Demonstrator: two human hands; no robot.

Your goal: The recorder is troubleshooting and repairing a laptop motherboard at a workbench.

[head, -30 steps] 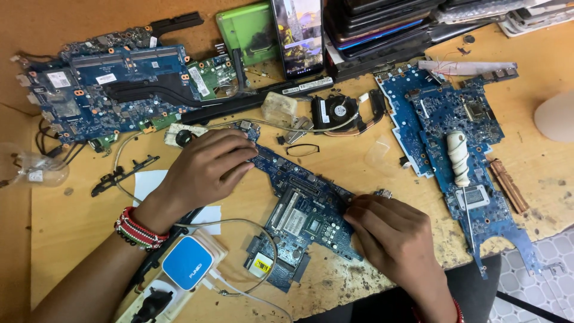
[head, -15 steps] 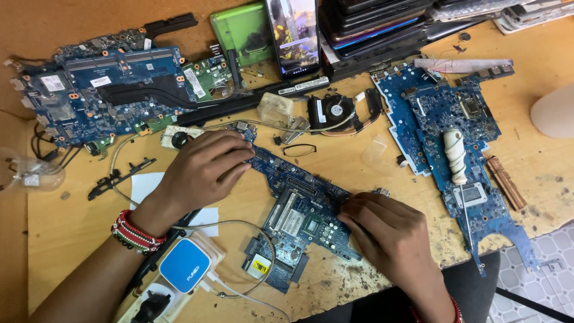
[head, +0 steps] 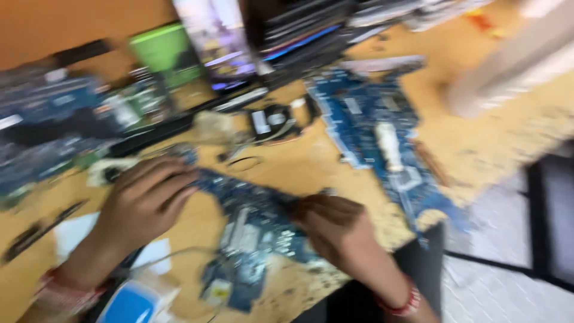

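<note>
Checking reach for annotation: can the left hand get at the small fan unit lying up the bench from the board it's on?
Probably yes. The left hand rests on the blue board's upper end, and the fan unit lies further up the wooden bench with only loose wires between. The frame is blurred, so small obstacles can't be ruled out.

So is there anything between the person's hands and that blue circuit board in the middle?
Nothing visible. Both the left hand and the right hand already rest on the blue circuit board, one at each end. The picture is blurred, so very small parts cannot be made out.
</note>
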